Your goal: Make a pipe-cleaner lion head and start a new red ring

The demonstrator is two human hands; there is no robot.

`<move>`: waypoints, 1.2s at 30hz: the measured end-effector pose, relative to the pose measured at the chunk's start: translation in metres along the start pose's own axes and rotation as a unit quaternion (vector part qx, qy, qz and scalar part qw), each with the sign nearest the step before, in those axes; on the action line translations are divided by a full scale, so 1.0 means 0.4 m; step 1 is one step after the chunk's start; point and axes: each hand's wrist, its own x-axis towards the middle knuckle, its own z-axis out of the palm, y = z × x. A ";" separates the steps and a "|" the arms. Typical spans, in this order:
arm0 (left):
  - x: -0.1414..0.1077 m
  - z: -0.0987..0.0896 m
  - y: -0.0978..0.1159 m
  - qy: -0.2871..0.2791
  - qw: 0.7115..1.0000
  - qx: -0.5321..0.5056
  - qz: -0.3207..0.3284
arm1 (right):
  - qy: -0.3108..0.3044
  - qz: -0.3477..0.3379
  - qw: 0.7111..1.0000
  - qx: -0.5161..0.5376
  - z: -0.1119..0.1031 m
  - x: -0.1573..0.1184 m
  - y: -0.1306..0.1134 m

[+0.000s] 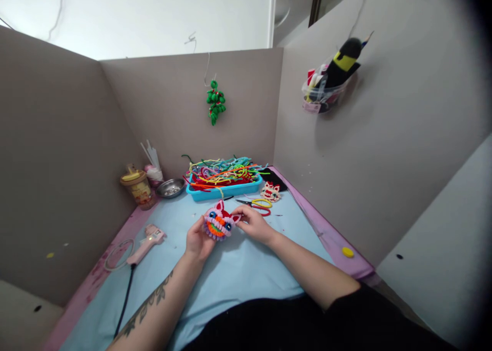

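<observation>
Between my hands is a pink pipe-cleaner lion head [220,222] with blue eyes, red and pink ears and an orange and green mouth. My left hand [200,239] grips its left side, thumb at the edge. My right hand [254,224] pinches the ear on the right side with closed fingers. Just beyond it lie scissors [262,207] with yellow and red handles. A second, cream and red lion head [270,191] rests behind the scissors.
A blue tray [226,191] heaped with coloured pipe cleaners stands at the back. To the left are a metal bowl [171,188], a lidded cup [140,189] and a pink glue gun [148,244] with its cord. A yellow cap [347,252] lies at right. Partition walls enclose the table.
</observation>
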 end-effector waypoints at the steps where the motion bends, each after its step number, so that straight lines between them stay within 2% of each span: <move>1: 0.000 -0.001 0.000 0.001 1.000 -0.002 0.001 | 0.000 -0.006 1.000 -0.010 0.000 0.000 -0.002; 9: -0.002 0.000 0.002 0.019 1.000 -0.014 0.006 | 0.014 -0.048 0.997 -0.065 0.004 -0.001 0.003; 17: -0.002 -0.008 0.003 -0.006 1.000 -0.019 0.008 | 0.036 -0.054 0.995 -0.070 0.016 -0.007 0.020; 24: -0.001 -0.007 0.004 0.011 0.999 -0.038 -0.001 | 0.041 -0.062 0.995 -0.066 0.023 -0.010 0.029; 36: 0.005 -0.033 0.008 -0.022 0.999 -0.035 -0.022 | 0.045 -0.087 0.993 -0.067 0.022 -0.012 0.012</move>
